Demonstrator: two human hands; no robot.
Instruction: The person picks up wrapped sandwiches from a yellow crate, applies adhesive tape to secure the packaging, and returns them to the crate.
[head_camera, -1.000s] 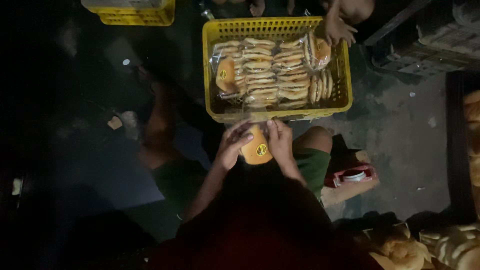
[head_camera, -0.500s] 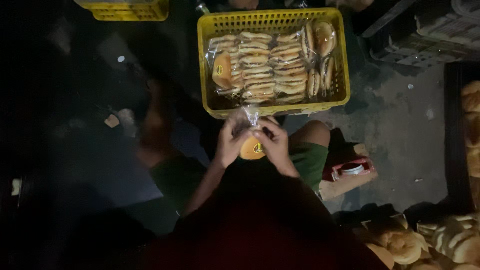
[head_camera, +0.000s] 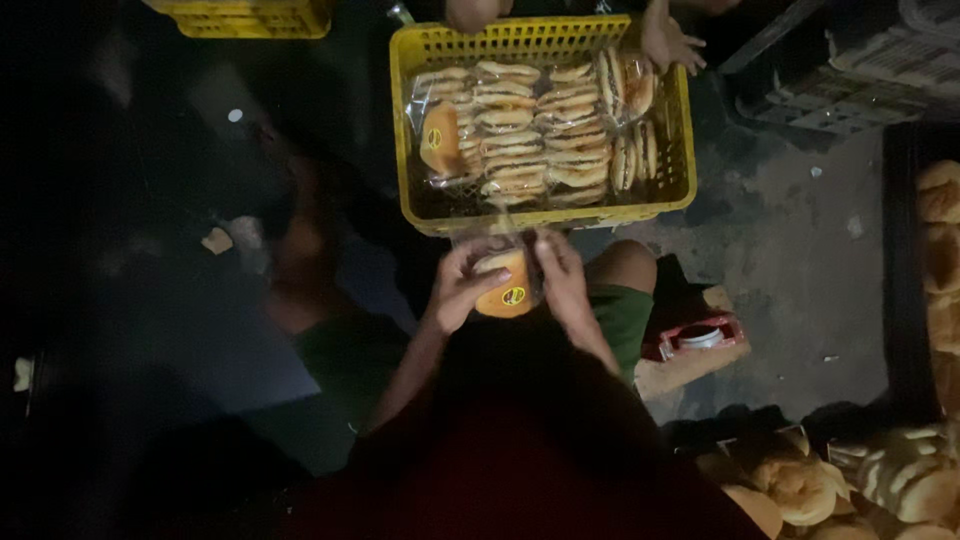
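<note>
The bagged bun, round and orange-brown in a clear plastic wrapper with a small round sticker on it, sits at the centre of the frame, held between both hands just below the near rim of a yellow crate. The left hand curls around the bun's left side with fingers closed on the wrapper; the right hand presses against its right side, fingers closed on the plastic near the top, where the loose end of the bag stands up against the crate's edge.

The yellow crate fills the upper centre of the frame and is packed with rows of wrapped buns, most lying flat, a few standing on edge towards its right side. At the crate's far right corner, another person's hand rests on the rim.

The floor is bare grey concrete, rough and speckled, lit on the right and falling into deep shadow on the left. A second yellow crate shows at the upper left edge. A small red tray lies on the floor right of centre. Unwrapped buns are heaped at the lower right, and more line the right edge.
</note>
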